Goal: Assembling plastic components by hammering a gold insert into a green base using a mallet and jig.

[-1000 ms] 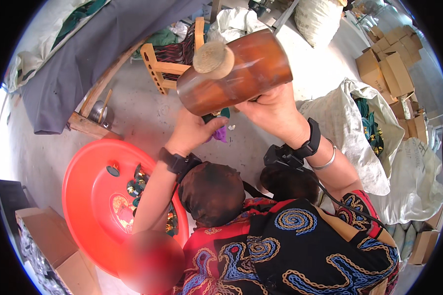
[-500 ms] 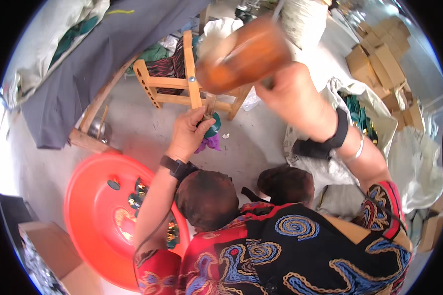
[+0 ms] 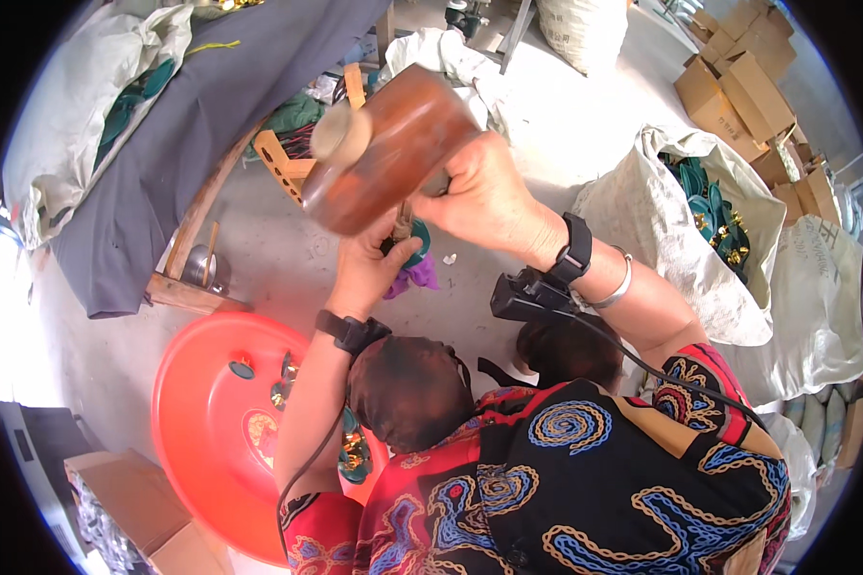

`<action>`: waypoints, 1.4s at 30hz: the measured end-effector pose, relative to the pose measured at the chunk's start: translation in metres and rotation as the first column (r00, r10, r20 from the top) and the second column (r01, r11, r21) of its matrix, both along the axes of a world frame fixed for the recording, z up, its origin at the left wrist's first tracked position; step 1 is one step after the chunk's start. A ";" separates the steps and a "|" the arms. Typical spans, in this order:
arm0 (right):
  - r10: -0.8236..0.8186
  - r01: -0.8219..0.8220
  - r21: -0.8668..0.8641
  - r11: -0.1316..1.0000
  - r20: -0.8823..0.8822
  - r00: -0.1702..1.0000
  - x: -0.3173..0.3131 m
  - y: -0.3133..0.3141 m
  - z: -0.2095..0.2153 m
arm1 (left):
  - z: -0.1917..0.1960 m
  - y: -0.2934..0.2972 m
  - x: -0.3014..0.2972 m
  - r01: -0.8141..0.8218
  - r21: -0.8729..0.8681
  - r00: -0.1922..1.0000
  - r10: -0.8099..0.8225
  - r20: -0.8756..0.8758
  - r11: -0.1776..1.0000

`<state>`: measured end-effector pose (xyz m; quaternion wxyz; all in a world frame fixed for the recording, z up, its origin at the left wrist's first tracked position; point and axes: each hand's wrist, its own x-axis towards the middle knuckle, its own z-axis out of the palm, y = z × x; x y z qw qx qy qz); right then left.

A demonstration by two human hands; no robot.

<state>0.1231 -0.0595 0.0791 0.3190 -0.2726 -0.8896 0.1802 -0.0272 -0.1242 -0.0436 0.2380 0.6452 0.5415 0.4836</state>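
Note:
My right hand (image 3: 494,196) is closed round the grip of a wooden mallet (image 3: 412,144) with a thick brown cylindrical head. A pale round knob shows on one side of the head. Just below it, my left hand (image 3: 360,273) is closed on a slim wooden stick (image 3: 405,222), whose upper part is hidden by the mallet. A dark green round piece (image 3: 418,240) sits beside the left fingers, with purple cloth (image 3: 416,274) hanging beneath it. Whether the mallet touches the stick, I cannot tell.
At lower left stands a red basin (image 3: 187,393) with several green-and-gold pieces. A white sack (image 3: 738,321) of similar pieces is at right, near cardboard boxes (image 3: 738,96). A wooden frame (image 3: 283,163) and a metal bowl (image 3: 199,264) lie beyond the left hand.
The mallet in my right hand has come down and to the left, nearer my left hand. My left hand keeps its grip on the stick. The whole view has shifted slightly.

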 end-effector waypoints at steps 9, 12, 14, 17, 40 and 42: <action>-0.566 0.254 -0.543 0.801 -0.545 0.619 0.087 0.012 -0.047 | 0.041 0.009 -0.011 0.081 -0.236 0.972 -0.024 0.235 0.968; -0.645 0.143 -0.748 0.648 -0.440 0.625 0.105 0.007 -0.068 | 0.107 0.033 0.044 0.353 -0.153 0.899 -0.290 0.330 0.923; -0.631 0.139 -0.756 0.640 -0.413 0.657 0.115 0.014 -0.083 | 0.151 0.057 0.110 0.483 -0.106 0.869 -0.461 0.180 0.869; -0.572 0.122 -0.689 0.714 -0.474 0.669 0.097 0.017 -0.086 | 0.187 0.080 0.187 0.613 -0.005 0.703 -0.543 0.459 0.790; -0.375 0.185 -0.472 0.862 -0.348 0.859 0.084 -0.013 -0.078 | 0.374 -0.099 0.085 0.008 0.876 0.978 0.181 -0.108 0.482; -0.385 0.237 -0.404 0.883 -0.336 0.860 0.086 -0.003 -0.084 | 0.382 -0.101 0.085 -0.010 0.881 0.977 0.192 -0.091 0.472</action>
